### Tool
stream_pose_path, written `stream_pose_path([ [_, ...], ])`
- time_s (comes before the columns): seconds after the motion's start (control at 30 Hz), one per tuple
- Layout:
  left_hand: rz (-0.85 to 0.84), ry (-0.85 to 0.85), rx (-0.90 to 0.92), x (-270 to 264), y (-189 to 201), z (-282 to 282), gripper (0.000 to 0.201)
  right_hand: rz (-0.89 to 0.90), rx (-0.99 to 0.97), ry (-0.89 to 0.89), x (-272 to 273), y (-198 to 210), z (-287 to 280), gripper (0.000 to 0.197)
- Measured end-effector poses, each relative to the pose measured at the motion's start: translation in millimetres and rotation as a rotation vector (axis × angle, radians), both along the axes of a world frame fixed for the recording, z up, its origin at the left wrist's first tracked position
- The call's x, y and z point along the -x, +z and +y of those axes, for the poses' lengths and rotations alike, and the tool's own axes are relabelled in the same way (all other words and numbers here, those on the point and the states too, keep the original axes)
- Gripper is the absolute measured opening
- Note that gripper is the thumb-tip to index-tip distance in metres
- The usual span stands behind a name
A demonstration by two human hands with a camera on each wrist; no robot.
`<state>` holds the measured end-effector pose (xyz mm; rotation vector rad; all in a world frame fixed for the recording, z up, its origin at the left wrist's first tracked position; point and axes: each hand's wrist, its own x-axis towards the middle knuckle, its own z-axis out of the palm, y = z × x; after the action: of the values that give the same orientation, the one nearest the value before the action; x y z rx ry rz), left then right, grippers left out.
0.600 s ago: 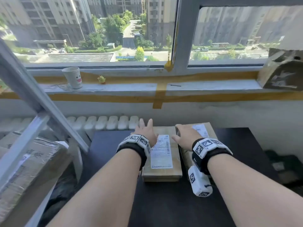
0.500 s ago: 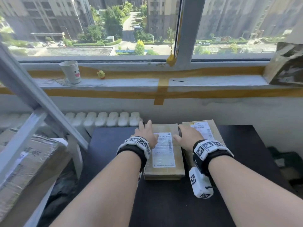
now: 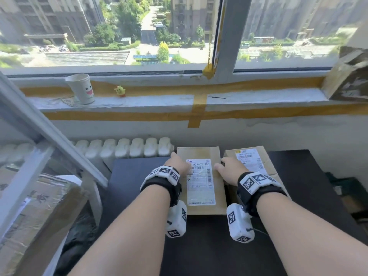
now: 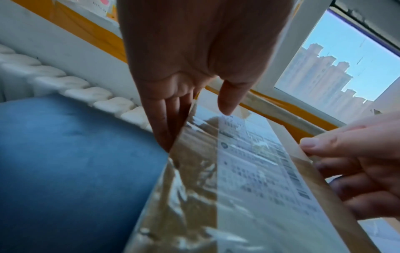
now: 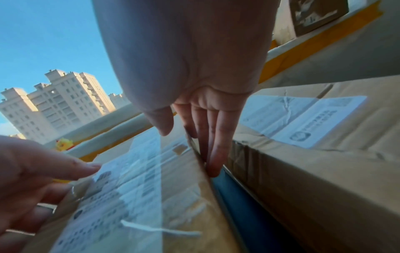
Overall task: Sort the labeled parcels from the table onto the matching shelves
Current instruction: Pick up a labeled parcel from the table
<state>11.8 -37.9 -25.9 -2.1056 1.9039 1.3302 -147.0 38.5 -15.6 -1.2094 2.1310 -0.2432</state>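
Note:
A flat cardboard parcel (image 3: 199,154) with a white label reading H24-02 005 lies on the dark table (image 3: 135,176). My left hand (image 3: 178,164) grips its left long edge: the thumb (image 4: 227,106) rests on top and the fingers (image 4: 164,130) run down the side. My right hand (image 3: 229,168) grips the right edge the same way, with its fingers (image 5: 213,162) in the narrow gap beside a second labeled parcel (image 3: 251,160). The undersides of both parcels are hidden.
A grey shelf frame (image 3: 39,126) slants at the left, with a taped cardboard box (image 3: 33,206) on it. Behind the table are a white radiator (image 3: 123,146) and the sill with a paper cup (image 3: 81,88), a yellow toy (image 3: 120,90) and a box (image 3: 350,76).
Both hands moved from the top of the left parcel to its long edges and took hold. A narrow gap now shows between the two parcels.

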Motion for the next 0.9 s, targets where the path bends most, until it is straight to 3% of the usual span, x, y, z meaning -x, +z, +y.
stream_pose_path([
  [0.1, 0.116, 0.037, 0.029, -3.5, 10.9, -15.3, 0.047, -0.046, 0.084, -0.049, 2.6, 19.5, -3.2, 0.031],
  [0.3, 0.345, 0.142, 0.082, -9.7, 38.8, -36.6, 0.059, -0.183, 0.273, -0.174, -7.5, 57.4, -7.7, 0.046],
  [0.43, 0.422, 0.195, 0.07, -15.3, 56.7, -40.6, 0.099, -0.221, 0.291, -0.212, -14.9, 71.3, -11.0, 0.052],
  [0.57, 0.48, 0.251, 0.051, -19.9, 48.7, -55.1, 0.123, -0.306, 0.299, -0.222, -15.7, 73.7, -16.5, 0.05],
  [0.73, 0.628, 0.23, 0.001, -26.0, 58.1, -46.3, 0.123, -0.326, 0.307, -0.245, -17.0, 80.8, -19.4, 0.055],
  [0.9, 0.658, 0.141, -0.014, -31.6, 61.7, -38.1, 0.118, -0.355, 0.296, -0.287, -17.0, 81.7, -14.7, 0.048],
])
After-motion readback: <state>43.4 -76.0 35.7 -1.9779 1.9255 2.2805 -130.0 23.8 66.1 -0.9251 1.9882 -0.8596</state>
